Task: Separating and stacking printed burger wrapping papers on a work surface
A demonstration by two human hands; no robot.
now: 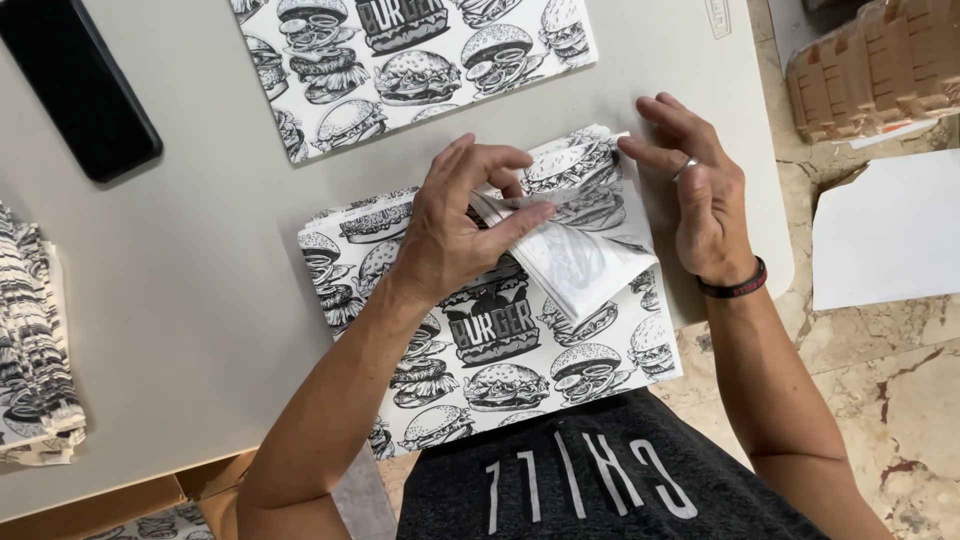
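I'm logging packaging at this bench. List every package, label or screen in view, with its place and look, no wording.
Printed paper sheets: stack under both hands, white with black burger drawings.
Second printed sheet: table's far edge, same pattern.
Folded printed bags: left edge, a striped-looking pile.
Dark phone: top left, black screen, off.
Cardboard trays: top right, brown, stacked.
White sheet: on the floor, right.

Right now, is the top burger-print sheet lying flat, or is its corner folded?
Folded. The left hand pinches the top burger-print sheet's corner over, showing its plain white underside; the stack below lies flat.
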